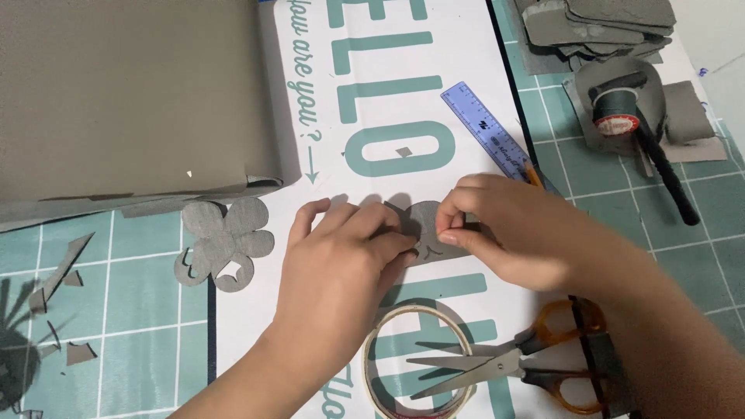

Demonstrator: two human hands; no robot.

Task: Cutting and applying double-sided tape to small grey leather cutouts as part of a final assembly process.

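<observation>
Evenly and brightly lit from above. Soft shadows just beneath the fingers and under the scissors nearer the viewer. Mild glare on white paper beyond the fingers. Slightly soft focus throughout, darker bottom-left corner.

Under the fingertips of the left hand and the right hand a grey cut-out shape is lying, looking like matt, slightly fibrous card or felt; from here I cannot tell which. Left of the left hand, a flower-shaped piece is showing the same dull grey, rough-looking surface. Beneath both hands a smooth white sheet with teal print is giving off a faint sheen. Just below the wrists, scissors are showing bright, glossy metal blades and translucent orange plastic handles, beside a shiny clear tape roll. Beyond the right hand, a translucent blue plastic ruler is gleaming.
</observation>
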